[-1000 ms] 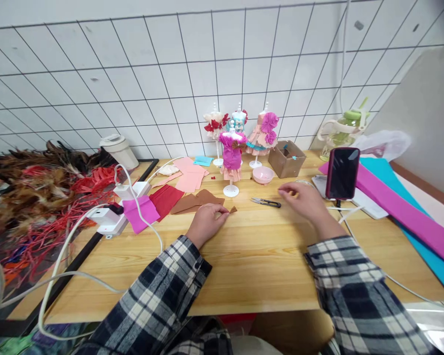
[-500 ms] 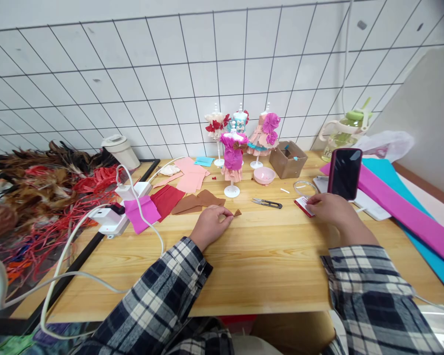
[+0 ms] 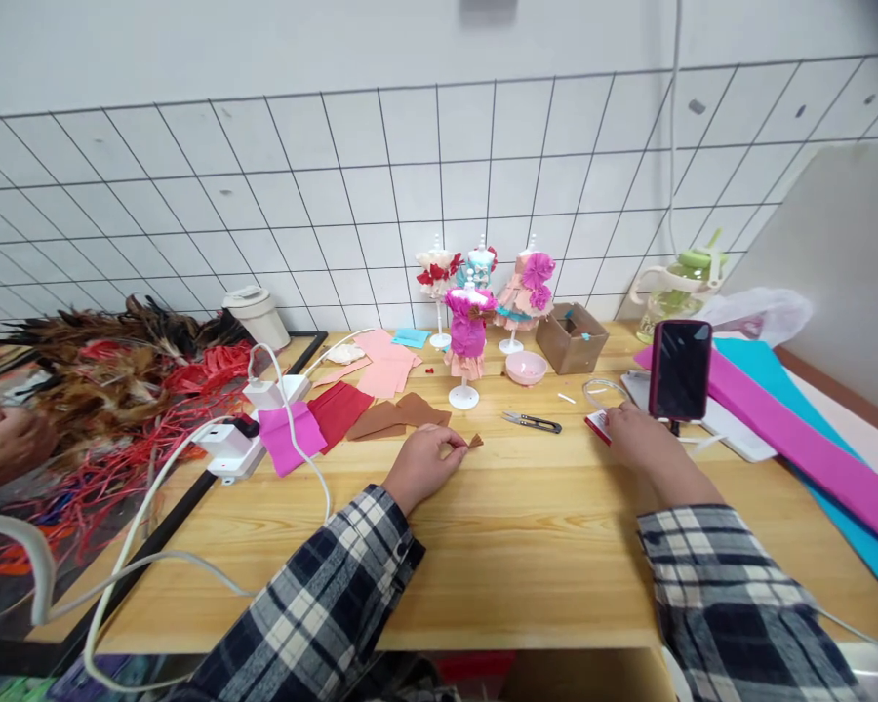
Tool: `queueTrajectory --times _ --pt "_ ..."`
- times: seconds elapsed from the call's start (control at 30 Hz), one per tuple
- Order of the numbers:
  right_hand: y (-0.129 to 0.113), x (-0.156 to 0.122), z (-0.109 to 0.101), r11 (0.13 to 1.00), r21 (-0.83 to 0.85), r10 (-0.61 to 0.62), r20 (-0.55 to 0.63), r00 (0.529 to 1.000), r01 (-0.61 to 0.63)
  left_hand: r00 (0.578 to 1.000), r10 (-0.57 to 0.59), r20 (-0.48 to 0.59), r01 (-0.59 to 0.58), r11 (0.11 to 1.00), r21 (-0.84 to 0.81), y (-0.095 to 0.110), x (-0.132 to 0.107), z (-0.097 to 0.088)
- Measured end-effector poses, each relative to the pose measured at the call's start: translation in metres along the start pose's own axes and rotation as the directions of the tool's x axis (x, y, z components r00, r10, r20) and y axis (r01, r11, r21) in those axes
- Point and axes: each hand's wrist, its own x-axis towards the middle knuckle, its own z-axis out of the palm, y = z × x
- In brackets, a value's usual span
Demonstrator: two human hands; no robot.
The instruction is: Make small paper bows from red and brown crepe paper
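Between thumb and forefinger, my left hand (image 3: 422, 468) pinches a small pleated piece of brown crepe paper (image 3: 476, 442) just above the table. Over on the right, my right hand (image 3: 648, 451) has its fingers closed on a flat red-and-white packet (image 3: 598, 424), partly hidden under them. Thread snips (image 3: 533, 422) lie on the wood between the hands. Brown crepe paper sheets (image 3: 402, 415) lie just beyond my left hand. A mini mannequin in a magenta paper dress (image 3: 466, 336) stands in front of several others.
A phone (image 3: 680, 370) stands upright behind my right hand. A pink bowl (image 3: 526, 368) and cardboard box (image 3: 572, 338) sit farther back. White cables (image 3: 128, 531) and a power strip (image 3: 238, 458) lie left, beside feathers (image 3: 109, 361); another person's hand (image 3: 7, 448) is there.
The camera view has tilted up, so everything sits lower. My left hand keeps the brown paper piece. My right hand's fingers have shifted slightly on the packet. The other person's hand shows more.
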Motion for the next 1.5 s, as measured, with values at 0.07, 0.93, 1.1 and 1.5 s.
queueTrajectory --times 0.07,0.93,1.1,1.5 --pt "0.002 -0.001 -0.004 0.998 0.051 0.031 -0.013 0.999 -0.03 1.0 -0.009 -0.006 0.009 1.0 -0.004 0.0 -0.001 0.0" --pt "-0.191 -0.037 -0.033 -0.222 0.972 -0.272 0.014 0.962 -0.076 0.962 -0.251 -0.107 0.178 0.875 -0.451 -0.009 0.005 0.008" --pt "-0.185 -0.038 -0.034 -0.289 0.945 -0.339 0.045 0.94 -0.15 0.973 -0.191 -0.129 0.136 0.927 -0.349 -0.004 0.002 0.009" --pt "-0.188 -0.036 -0.032 -0.363 0.914 -0.274 0.079 0.959 -0.179 0.981 -0.154 -0.117 0.095 0.91 -0.403 0.005 -0.001 0.006"
